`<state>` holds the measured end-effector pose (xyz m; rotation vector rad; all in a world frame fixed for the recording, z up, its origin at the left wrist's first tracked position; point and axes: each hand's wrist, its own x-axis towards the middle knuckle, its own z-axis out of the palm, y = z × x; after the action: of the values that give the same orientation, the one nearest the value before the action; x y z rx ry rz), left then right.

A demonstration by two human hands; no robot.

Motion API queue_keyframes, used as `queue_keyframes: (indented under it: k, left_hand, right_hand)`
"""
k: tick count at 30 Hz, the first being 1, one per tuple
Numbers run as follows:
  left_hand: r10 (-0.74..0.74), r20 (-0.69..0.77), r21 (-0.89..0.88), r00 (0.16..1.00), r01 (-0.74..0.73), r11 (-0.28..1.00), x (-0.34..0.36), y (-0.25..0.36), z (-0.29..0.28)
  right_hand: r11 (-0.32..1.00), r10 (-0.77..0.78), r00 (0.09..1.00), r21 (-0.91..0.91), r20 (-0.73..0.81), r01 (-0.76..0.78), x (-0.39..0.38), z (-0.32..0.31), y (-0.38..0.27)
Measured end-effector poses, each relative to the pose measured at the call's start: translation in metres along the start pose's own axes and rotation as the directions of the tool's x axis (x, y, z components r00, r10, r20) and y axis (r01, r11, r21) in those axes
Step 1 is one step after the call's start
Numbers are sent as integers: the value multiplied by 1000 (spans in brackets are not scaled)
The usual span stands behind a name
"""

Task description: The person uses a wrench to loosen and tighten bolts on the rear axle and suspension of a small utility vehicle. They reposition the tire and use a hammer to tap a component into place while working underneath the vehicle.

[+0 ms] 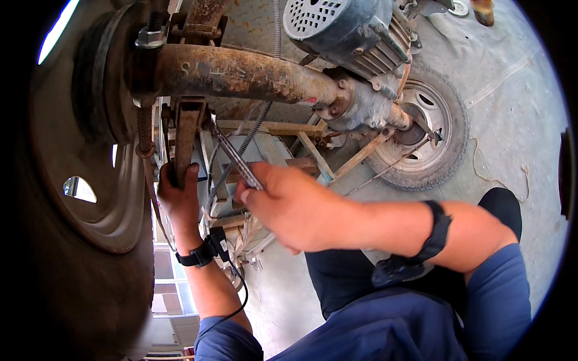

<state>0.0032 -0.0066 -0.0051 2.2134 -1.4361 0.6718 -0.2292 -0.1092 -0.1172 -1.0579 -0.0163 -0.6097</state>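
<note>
Right forearm crosses in from the right, elbow bent; right hand (295, 204) closed round a metal wrench (233, 155). Wrench slants up-left from the fist, far end beside a rusty bracket (186, 135) under the axle tube (241, 71); contact unclear. Left hand (180, 195), reaching up, grips the bracket's lower end.

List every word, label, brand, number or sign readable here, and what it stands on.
No text can be quoted with confidence.
Rusty axle tube: faint pale marks, too worn to read surely.
Corded black wrist device: small pale label, too small to read.
Metal tool: any stamping too small to read.
Motor: no legible lettering.
</note>
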Motion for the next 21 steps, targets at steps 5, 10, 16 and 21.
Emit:
queue_keyframes:
  k: [5,10,16,21]
  left_hand:
    - [-17,8,16,1000,17,1000,-2,2,-3]
    - [61,-7,-4,998,-61,998,1,-2,2]
    - [46,15,20,999,-46,999,-1,-10,-2]
    - [27,12,32,1000,-28,999,-1,-3,0]
  right_hand:
    - [941,-337,889,-118,-310,316,35,70,76]
    - [947,-296,896,-224,-332,230,63,84,95]
    - [937,-229,950,-311,-213,156,5,58,136]
    - [916,-303,949,-303,-91,264,1,-4,81]
